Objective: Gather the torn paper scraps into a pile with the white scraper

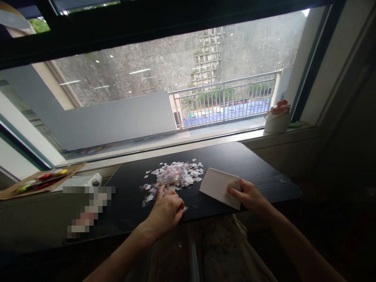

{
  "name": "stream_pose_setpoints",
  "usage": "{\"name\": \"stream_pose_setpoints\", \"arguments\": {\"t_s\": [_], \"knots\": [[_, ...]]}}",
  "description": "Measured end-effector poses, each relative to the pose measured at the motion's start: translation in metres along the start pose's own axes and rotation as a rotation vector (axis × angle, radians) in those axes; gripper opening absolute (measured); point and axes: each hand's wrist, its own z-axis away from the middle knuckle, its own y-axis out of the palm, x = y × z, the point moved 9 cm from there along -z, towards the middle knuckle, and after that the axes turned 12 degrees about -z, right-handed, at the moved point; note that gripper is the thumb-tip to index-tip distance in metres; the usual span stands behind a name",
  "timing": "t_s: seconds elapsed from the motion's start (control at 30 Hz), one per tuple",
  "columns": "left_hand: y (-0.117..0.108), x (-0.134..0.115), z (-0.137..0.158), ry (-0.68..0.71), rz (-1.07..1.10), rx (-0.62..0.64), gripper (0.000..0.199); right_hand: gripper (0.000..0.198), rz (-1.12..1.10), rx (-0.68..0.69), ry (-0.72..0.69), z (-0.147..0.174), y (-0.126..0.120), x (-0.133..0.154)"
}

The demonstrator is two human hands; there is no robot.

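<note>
A loose pile of small, pale square pieces (pixel 178 174) lies on the dark tabletop (pixel 232 156); several pieces are scattered around its edge. My left hand (pixel 166 205) rests palm down at the near side of the pile. One finger reaches forward to the pieces, while the others bend toward the tabletop, their tips partly hidden. A small clear-looking piece (pixel 185 209) lies beside that hand. To the right of the pile, my right hand (pixel 249 194) grips a flat white scraper (pixel 219 186) by its right end, thumb on top. The scraper is tilted, its left edge close to the pile.
A large window with a sill (pixel 252 136) runs behind the table. On the sill stands a white pot (pixel 276 122) with something orange on top. At left are a cardboard sheet (pixel 11 192) with colourful items and a white ridged object (pixel 78 181). A blurred patch covers the table's left end.
</note>
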Motion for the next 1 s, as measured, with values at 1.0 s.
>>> {"name": "stream_pose_setpoints", "arguments": {"t_s": [1.0], "knots": [[-0.015, 0.027, -0.009, -0.213, 0.443, -0.434, 0.008, 0.023, -0.154, 0.258, -0.074, -0.006, 0.127, 0.03]]}}
